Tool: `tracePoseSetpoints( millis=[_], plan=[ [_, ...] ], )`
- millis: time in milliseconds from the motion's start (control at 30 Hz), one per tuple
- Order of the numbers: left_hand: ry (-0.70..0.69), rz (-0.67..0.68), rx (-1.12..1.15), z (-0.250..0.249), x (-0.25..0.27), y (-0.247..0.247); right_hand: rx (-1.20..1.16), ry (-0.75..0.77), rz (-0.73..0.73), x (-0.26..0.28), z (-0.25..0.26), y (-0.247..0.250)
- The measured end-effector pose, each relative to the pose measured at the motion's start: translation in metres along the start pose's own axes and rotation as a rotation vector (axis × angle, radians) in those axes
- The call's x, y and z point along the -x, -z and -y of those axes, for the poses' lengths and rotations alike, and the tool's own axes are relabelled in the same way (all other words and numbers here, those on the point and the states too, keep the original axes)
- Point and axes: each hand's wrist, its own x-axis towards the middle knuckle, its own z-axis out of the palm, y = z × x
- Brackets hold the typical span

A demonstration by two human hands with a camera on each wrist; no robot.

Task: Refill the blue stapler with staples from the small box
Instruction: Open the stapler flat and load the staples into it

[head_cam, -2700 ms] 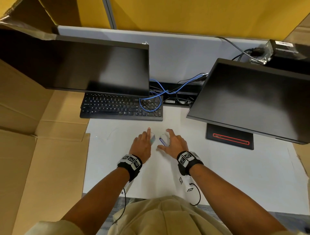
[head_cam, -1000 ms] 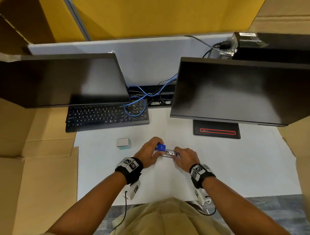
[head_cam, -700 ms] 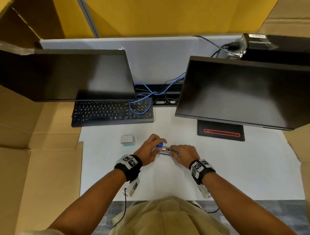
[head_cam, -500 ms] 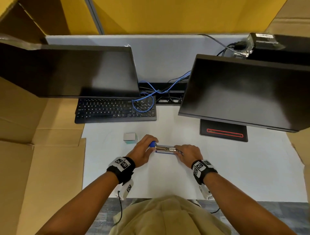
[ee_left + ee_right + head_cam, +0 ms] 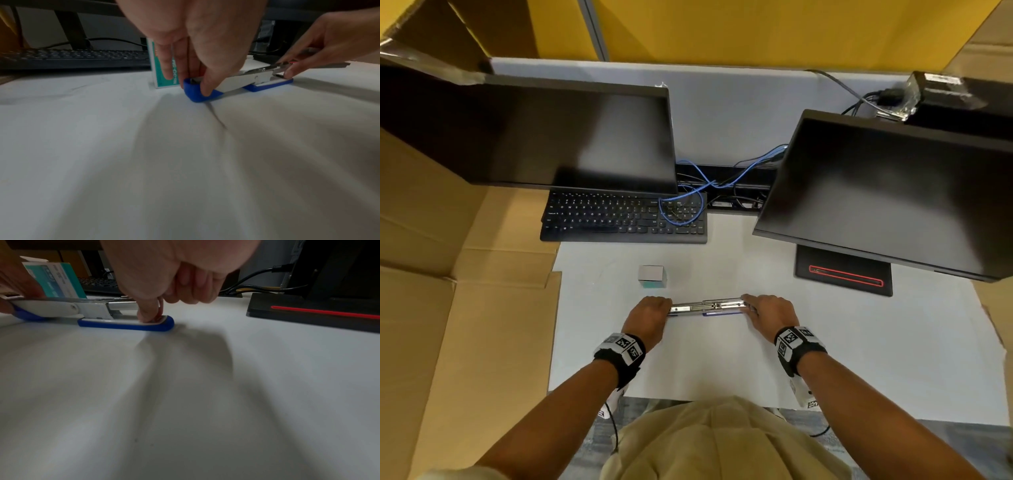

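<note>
The blue stapler lies opened out flat on the white table, its metal magazine facing up. My left hand pinches the blue cap end of the stapler between thumb and fingers. My right hand holds the other end, with a fingertip pressed down on the blue base. The small staple box, white and teal, stands upright just beyond my left hand, apart from it. Whether the magazine holds staples cannot be told.
A black keyboard lies at the back left under a dark monitor. A second monitor and its black stand base with a red line are at the back right. Cardboard sheets border the left side.
The stapler has swung from partly open to fully flat. My left hand has moved left with the cap end while my right hand stayed on the base end.
</note>
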Motion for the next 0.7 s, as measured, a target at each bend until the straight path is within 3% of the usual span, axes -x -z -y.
tracePoseSetpoints(
  millis=[133, 300, 500, 700],
  plan=[
    [-0.007, 0.081, -0.091, -0.015, -0.008, -0.01, -0.002, 0.001, -0.014, 0.001, 0.001, 0.0],
    [-0.207, 0.216, -0.151, -0.053, -0.012, -0.019, -0.064, -0.005, -0.002, 0.004, 0.005, 0.001],
    [-0.17, 0.34, -0.216, -0.058, -0.011, -0.027, -0.321, -0.058, -0.104, 0.013, 0.005, 0.003],
    [-0.168, 0.366, -0.202, -0.058, -0.013, -0.026, -0.461, -0.044, 0.007, 0.008, 0.013, 0.014]
  ],
)
